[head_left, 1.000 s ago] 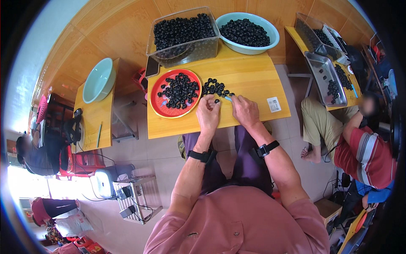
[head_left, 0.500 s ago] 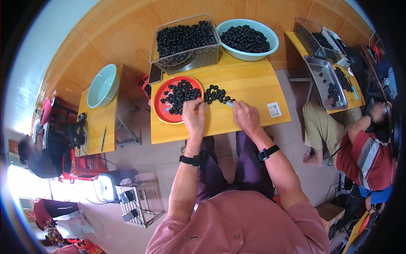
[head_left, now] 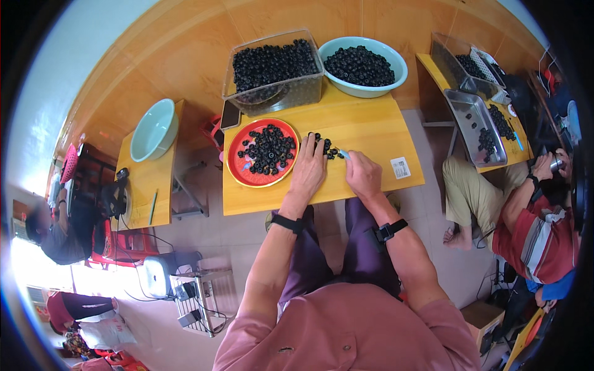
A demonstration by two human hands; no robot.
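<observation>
My left hand (head_left: pixel 309 168) lies flat on the yellow table, its fingers stretched forward and partly covering a group of small round black pieces (head_left: pixel 331 151). Several of these pieces have a hole in the middle. Closed around a slim light-blue tool (head_left: pixel 344 155), my right hand (head_left: pixel 364 175) rests just to the right of that group; most of the tool is hidden in the grip. Left of my left hand stands a round red tray (head_left: pixel 234 170) with a heap of the same black pieces (head_left: pixel 269 148) in it. Another light-blue item (head_left: pixel 246 166) lies in the tray.
Behind the tray are a clear plastic bin (head_left: pixel 272 99) and a pale-green basin (head_left: pixel 401 73), both filled with black pieces. A dark phone (head_left: pixel 231 115) lies at the left edge, a white label (head_left: pixel 400 167) at the right. A person (head_left: pixel 538 229) sits at the right-hand table.
My left hand has moved from the tray's edge rightward onto the loose pieces, its fingers going from pinched to stretched out. My right hand has shifted slightly right and nearer me with the light-blue tool.
</observation>
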